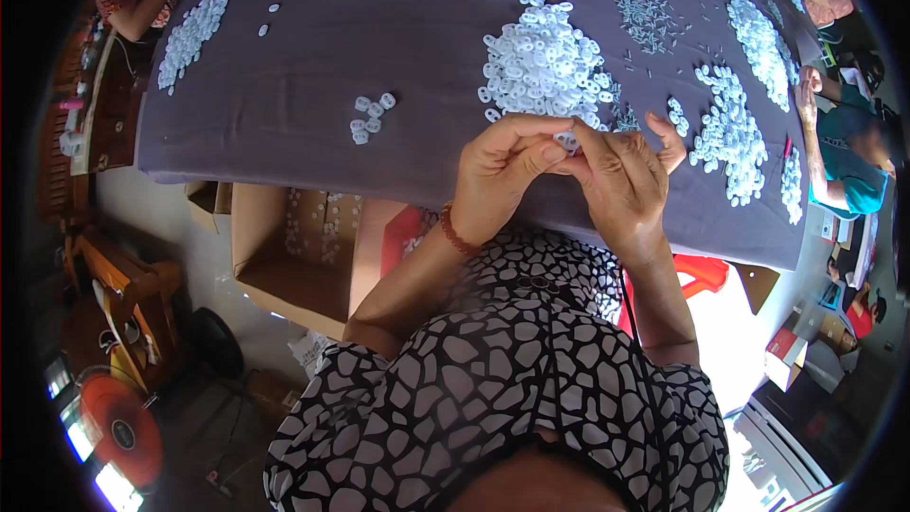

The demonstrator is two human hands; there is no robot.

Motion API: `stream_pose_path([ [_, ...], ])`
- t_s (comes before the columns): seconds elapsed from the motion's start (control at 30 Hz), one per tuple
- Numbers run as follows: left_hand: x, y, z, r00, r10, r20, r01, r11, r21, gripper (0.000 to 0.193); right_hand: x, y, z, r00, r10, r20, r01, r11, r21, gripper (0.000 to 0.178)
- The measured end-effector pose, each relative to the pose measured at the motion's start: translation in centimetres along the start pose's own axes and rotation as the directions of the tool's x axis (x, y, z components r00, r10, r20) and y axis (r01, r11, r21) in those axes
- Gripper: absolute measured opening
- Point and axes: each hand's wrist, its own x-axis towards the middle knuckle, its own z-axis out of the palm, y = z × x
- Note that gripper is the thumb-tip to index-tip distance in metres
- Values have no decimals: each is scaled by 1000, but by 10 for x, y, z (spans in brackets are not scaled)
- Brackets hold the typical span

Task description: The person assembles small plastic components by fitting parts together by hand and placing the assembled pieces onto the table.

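Close together over the table's near edge, both of my hands meet at one small white plastic piece [567,140] with dark holes. My left hand [507,171] pinches it between thumb and forefinger. The thumb and forefinger of my right hand [621,180] also close on it, while its little finger sticks out to the right. Just beyond my fingers lies a big heap of similar white plastic pieces [540,62]. Loose small metal screws or pins [647,21] are scattered behind and to the right of that heap.
A grey cloth covers the table [313,114]. Several white pieces [370,118] lie left of my hands; another pile [730,137] lies right. An open cardboard box [294,280] with white pieces stands below the edge. Other people sit at the left and right [848,147]. An orange fan [121,431] stands lower left.
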Motion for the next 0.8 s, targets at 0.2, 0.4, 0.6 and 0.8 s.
stream_pose_path([
  [0.2,-2,-2,-1,998,-59,15,61,990,-128,25,-2,1,-2,1000,-11,-16,11,1000,20,38],
  [0.4,1,-2,-1,994,102,34,-105,990,96,22,-3,-1,0,997,-14,-70,17,999,47,32],
  [0.6,-3,0,3,988,157,12,-155,958,240,19,-5,-1,0,997,-4,-73,11,996,90,30],
  [0.8,-8,1,10,997,78,-27,-76,994,76,18,-11,-2,2,996,-16,-86,25,995,101,25],
])
